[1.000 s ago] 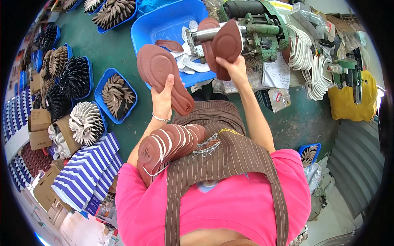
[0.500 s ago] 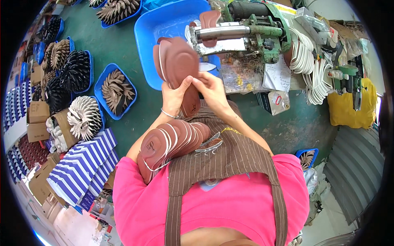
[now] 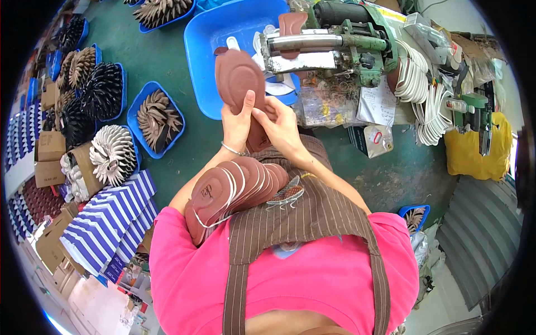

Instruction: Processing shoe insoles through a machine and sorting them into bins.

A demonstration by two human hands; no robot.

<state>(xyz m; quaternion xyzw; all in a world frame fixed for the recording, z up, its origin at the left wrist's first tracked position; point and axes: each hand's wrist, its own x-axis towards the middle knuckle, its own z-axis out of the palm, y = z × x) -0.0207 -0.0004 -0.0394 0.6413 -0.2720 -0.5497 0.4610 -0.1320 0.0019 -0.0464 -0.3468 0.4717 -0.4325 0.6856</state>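
Note:
Upright in front of me is a reddish-brown insole (image 3: 240, 78) with a raised oval contour. My left hand (image 3: 237, 124) grips its narrower part, thumb lying on the face. At its right edge my right hand (image 3: 280, 125) is closed, thumb and fingers pinching it. A small brown piece shows behind its top left, so there may be more than one layer. Below my left wrist, a fanned pile of matching insoles (image 3: 211, 192) with pale edges rests on my lap and left arm. Another brown piece (image 3: 291, 33) lies across the machine's metal roller (image 3: 312, 42).
A blue basin (image 3: 202, 67) stands beyond my hands, beside the green roller machine (image 3: 365, 50) on a stained bench (image 3: 324, 103). White curved strips (image 3: 412, 72) hang at the right. Blue crates of fanned insoles, such as one with beige pieces (image 3: 129, 120), stand on the left floor.
The held insole has turned more face-on, and the pale edge at its left no longer shows. My hands have shifted slightly; both keep their grip.

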